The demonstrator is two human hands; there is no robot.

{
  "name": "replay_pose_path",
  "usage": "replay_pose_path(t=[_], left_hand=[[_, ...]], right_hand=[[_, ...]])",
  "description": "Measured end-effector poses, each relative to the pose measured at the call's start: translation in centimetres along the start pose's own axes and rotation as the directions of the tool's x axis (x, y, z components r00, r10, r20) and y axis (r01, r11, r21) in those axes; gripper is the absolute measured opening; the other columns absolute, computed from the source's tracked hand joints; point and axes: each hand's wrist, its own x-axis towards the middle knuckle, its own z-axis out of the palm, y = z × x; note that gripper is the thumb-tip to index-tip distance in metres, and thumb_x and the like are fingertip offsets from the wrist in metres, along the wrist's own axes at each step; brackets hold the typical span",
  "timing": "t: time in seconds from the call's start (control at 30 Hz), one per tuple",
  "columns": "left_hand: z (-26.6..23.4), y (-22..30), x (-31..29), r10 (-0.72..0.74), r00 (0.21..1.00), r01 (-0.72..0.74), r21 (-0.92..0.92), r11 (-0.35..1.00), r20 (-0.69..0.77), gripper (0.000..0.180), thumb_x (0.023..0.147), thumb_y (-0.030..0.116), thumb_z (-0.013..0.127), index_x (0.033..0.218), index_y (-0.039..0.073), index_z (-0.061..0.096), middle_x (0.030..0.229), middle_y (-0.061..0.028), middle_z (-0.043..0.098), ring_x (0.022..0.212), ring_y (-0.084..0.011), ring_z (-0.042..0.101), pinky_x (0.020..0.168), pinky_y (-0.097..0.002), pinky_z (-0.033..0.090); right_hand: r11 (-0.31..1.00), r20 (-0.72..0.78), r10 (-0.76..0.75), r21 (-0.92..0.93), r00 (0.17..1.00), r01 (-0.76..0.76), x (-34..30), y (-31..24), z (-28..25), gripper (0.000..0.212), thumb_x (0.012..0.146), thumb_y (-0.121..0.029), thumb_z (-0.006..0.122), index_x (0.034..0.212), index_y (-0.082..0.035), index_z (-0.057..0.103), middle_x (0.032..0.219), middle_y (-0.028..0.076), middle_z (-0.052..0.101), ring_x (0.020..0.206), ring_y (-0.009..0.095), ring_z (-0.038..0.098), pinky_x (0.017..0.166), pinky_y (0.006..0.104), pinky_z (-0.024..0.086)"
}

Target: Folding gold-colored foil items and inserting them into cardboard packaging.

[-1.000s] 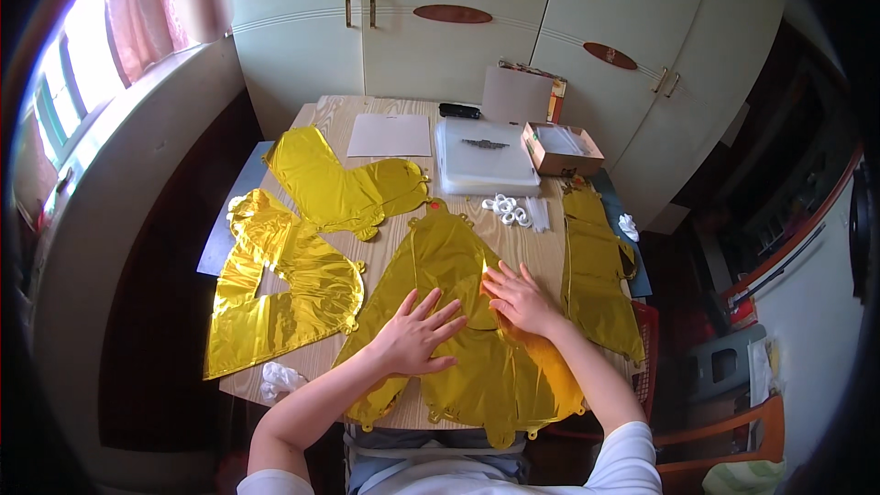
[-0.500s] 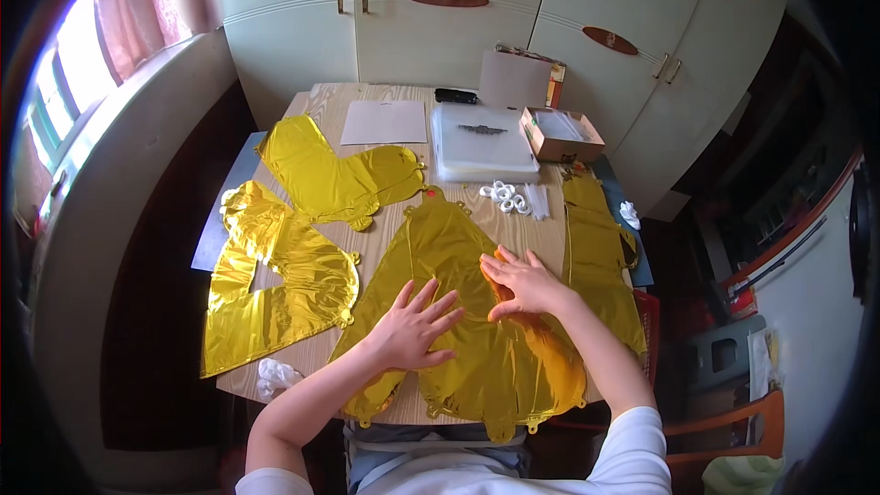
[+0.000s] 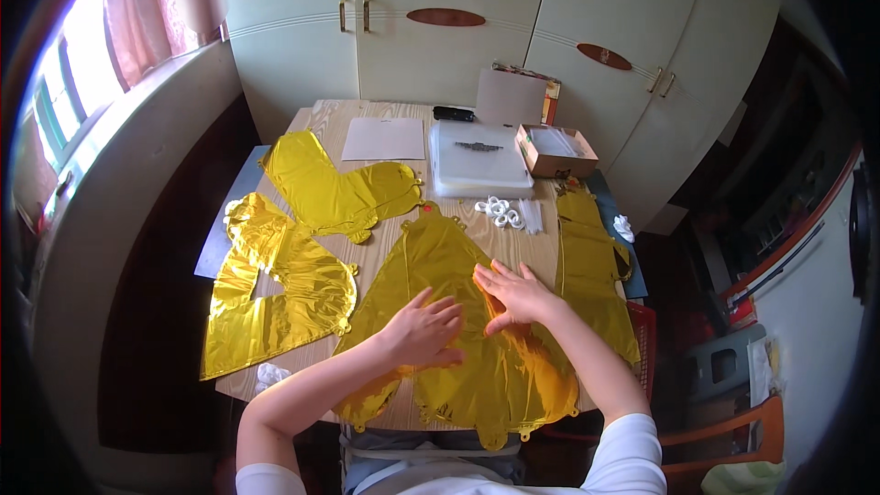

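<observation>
A flat gold foil balloon point(image 3: 449, 261) lies on the table in front of me, wide at the near side and narrowing to a tabbed tip at the far end. Over its middle is my left hand point(image 3: 420, 332), fingers spread and slightly bent, holding nothing; whether it touches the foil I cannot tell. My right hand point(image 3: 518, 298) rests open, palm down, on the foil's right part. Around it lie other flat foil balloons: a crumpled letter-like one point(image 3: 280, 289) at left, a boot-like one point(image 3: 344, 179) at far left, and a long one point(image 3: 587, 275) at right.
On the wooden table point(image 3: 385, 108) stand a translucent plastic case point(image 3: 481, 179) and a small box point(image 3: 561, 165). Nearer are white ribbon rolls point(image 3: 498, 212) and clear straws point(image 3: 531, 217). A white sheet point(image 3: 383, 139), a black object point(image 3: 454, 114) and crumpled tissue point(image 3: 272, 375) lie about.
My left hand has risen a little and its fingers have drawn closer together and bent. My right hand has shifted slightly left. The view has tilted slightly.
</observation>
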Motion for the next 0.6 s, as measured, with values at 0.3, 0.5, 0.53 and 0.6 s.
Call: replay_pose_path(t=[0.3,0.5,0.53,0.6], left_hand=[[2.8,-0.3,3.2,0.021,0.98,-0.049,-0.135,0.99,-0.196,0.05,0.093,0.043,0.053,0.129,0.008,0.055,0.135,-0.0093,0.052,0.128,-0.0261,0.046,0.107,-0.0432,0.035],[3.5,-0.5,2.9,0.025,0.968,-0.053,-0.109,0.993,-0.249,0.049,0.094,0.042,0.051,0.13,0.009,0.053,0.14,-0.0114,0.048,0.131,-0.0281,0.043,0.108,-0.0462,0.032],[3.5,-0.5,2.9,0.026,0.971,-0.051,-0.098,0.994,-0.238,0.049,0.094,0.042,0.051,0.13,0.009,0.053,0.141,-0.0118,0.048,0.131,-0.0284,0.043,0.109,-0.0463,0.032],[3.4,-0.5,2.9,0.025,0.973,-0.05,-0.102,0.994,-0.231,0.049,0.094,0.043,0.05,0.129,0.009,0.053,0.141,-0.0128,0.047,0.132,-0.029,0.042,0.109,-0.0468,0.032]], right_hand=[[0.997,-0.036,-0.036,0.063,0.999,0.039,0.4,-0.3,-0.2,0.114,0.065,-0.058,0.079,0.153,-0.014,0.021,0.16,0.005,0.018,0.149,0.027,0.011,0.117,0.0555,0.016],[0.992,-0.038,-0.049,0.112,0.998,0.053,1.3,0.4,-0.7,0.118,0.059,-0.06,0.081,0.152,-0.016,0.024,0.159,0.008,0.019,0.148,0.031,0.011,0.119,0.0521,0.013],[0.993,-0.048,-0.055,0.105,0.997,0.06,1.5,0.6,-0.7,0.116,0.059,-0.061,0.08,0.152,-0.017,0.025,0.159,0.008,0.02,0.148,0.031,0.011,0.119,0.0519,0.013],[0.993,-0.069,-0.069,0.087,0.995,0.075,2.2,1.1,-0.7,0.114,0.059,-0.065,0.079,0.151,-0.019,0.029,0.158,0.009,0.022,0.148,0.032,0.01,0.119,0.0515,0.011]])
